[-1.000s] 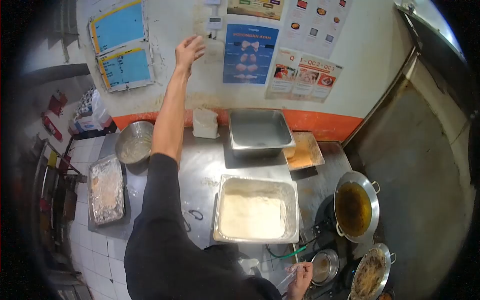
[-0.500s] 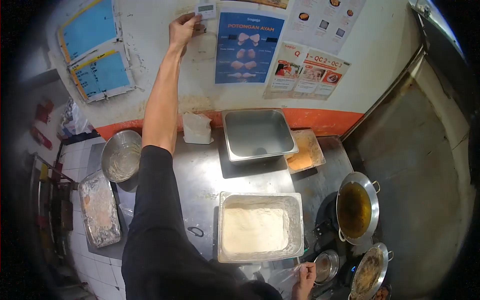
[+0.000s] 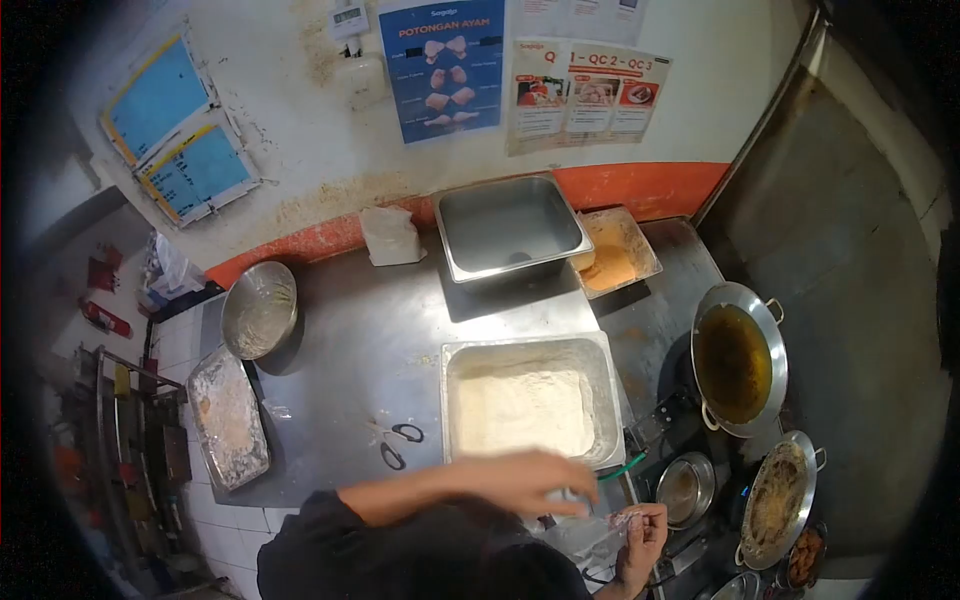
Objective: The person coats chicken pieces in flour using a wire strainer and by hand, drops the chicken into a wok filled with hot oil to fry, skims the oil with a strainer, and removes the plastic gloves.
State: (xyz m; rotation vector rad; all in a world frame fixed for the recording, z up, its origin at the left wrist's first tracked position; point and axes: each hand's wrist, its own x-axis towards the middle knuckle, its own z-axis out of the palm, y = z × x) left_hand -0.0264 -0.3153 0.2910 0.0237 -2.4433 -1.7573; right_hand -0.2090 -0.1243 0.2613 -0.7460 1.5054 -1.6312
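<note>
My right hand [image 3: 641,545] is closed in a pinch on a clear plastic bag [image 3: 590,540], low in view just right of the middle. My left hand [image 3: 530,482] reaches across in front of a metal pan of pale flour [image 3: 452,400], close to the bag. Motion smears its fingers, so I cannot tell whether they touch the bag. Black-handled scissors [image 3: 400,440] lie on the steel table left of the pan. A small white digital timer [image 3: 348,20] is on the wall at the top.
Behind stands a deep steel pan [image 3: 515,225], beside a tray of orange powder [image 3: 612,262]. At right are a wok of oil [image 3: 733,362] and another frothing wok [image 3: 778,500]. At left are a metal bowl [image 3: 258,312] and a floury tray [image 3: 228,420].
My left hand has come down from the wall timer to the front of the flour pan, near my right hand. My right hand still holds the bag. The camera view has shifted.
</note>
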